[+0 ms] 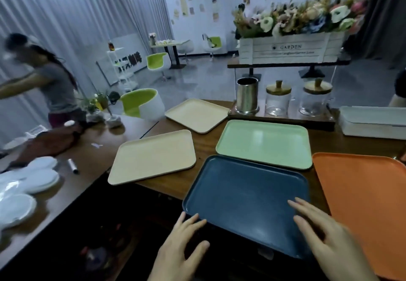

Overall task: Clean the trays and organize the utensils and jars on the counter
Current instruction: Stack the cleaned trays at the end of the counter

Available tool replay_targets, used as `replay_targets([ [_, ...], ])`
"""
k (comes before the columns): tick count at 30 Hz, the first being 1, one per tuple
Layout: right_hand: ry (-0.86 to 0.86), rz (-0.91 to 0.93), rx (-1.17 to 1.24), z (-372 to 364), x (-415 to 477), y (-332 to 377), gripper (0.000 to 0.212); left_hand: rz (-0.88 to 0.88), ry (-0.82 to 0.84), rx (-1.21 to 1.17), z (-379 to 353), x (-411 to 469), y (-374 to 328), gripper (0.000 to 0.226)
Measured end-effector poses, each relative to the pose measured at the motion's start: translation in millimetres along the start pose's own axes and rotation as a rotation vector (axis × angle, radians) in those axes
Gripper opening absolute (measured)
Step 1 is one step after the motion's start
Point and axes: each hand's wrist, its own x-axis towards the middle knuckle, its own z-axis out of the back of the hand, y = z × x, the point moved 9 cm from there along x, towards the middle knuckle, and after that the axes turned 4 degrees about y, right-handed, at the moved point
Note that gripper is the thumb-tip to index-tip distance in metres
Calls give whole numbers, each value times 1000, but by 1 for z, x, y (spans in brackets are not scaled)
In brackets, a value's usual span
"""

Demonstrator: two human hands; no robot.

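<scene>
A dark blue tray (243, 195) lies nearest me and hangs over the counter's front edge. My left hand (178, 250) has its fingers spread at the tray's near left corner. My right hand (329, 239) rests flat on the tray's right side, fingers apart. Around it lie a green tray (265, 142), an orange tray (367, 201) and two cream trays (153, 156) (197, 113). At the back, a steel utensil holder (247, 95) and two glass jars with wooden lids (278, 99) (316, 97) stand on a dark wooden stand.
A white flower box (290, 48) sits on a raised shelf behind the jars. A white box (373, 122) lies at far right. White round lids (28, 181), a marker (72, 166) and a small plant are on the left table, where another person (50, 82) stands.
</scene>
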Motion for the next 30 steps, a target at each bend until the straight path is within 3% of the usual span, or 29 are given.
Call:
replay_targets([
  [8,72,4,189,-87,82,61,45,35,-69,-77,82,72,65,51],
  [13,160,-44,364,-128,176,83,44,85,-103,-134,121,149,85,40],
  [17,155,-51,317,-167,259,102,57,88,-152,-72,163,216,94,45],
  [21,111,-117,259,-200,316,102,77,50,-68,-15,172,298,113,53],
  [30,-20,-215,22,-236,381,106,70,-99,230,16,134,423,145,63],
])
